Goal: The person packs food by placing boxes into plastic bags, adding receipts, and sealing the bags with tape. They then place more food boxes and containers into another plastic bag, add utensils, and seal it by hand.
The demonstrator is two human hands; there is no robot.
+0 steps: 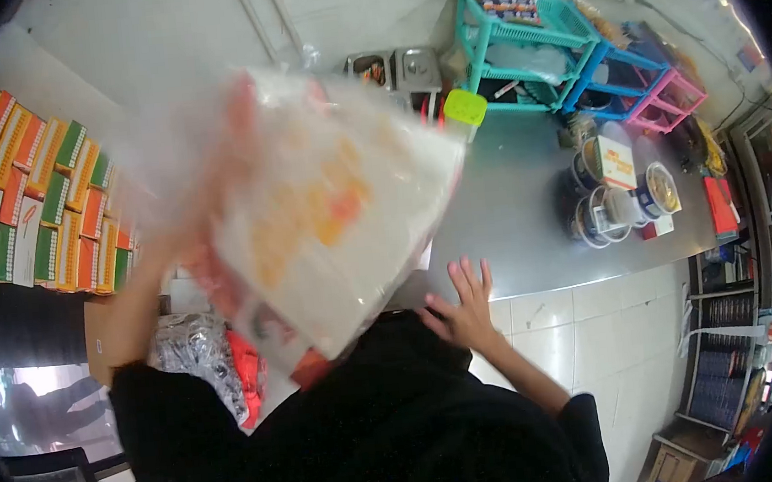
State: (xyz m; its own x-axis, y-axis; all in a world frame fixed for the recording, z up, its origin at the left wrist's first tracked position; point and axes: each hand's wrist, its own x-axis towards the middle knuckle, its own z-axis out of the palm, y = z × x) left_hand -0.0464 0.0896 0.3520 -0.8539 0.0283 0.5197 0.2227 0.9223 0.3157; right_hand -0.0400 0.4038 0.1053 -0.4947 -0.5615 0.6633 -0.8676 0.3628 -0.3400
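A clear plastic bag (159,160) with a white printed food box (312,238) inside is lifted in front of my chest, tilted and blurred by motion. My left hand (229,177), smeared and partly covered by the plastic, grips the bag at its left side. Orange and red print shows on the box's face. Lower right of the bag, my right hand (467,312) is apart from it with fingers spread and nothing in them. It hovers by the front edge of the metal table (522,220).
Several lidded plastic bowls (599,213) stand on the table's right side. Teal (527,63), blue and pink racks line the back. Metal food pans (417,68) sit behind the bag. Stacked colored boxes (42,198) are at left; a shelf (721,349) is at right.
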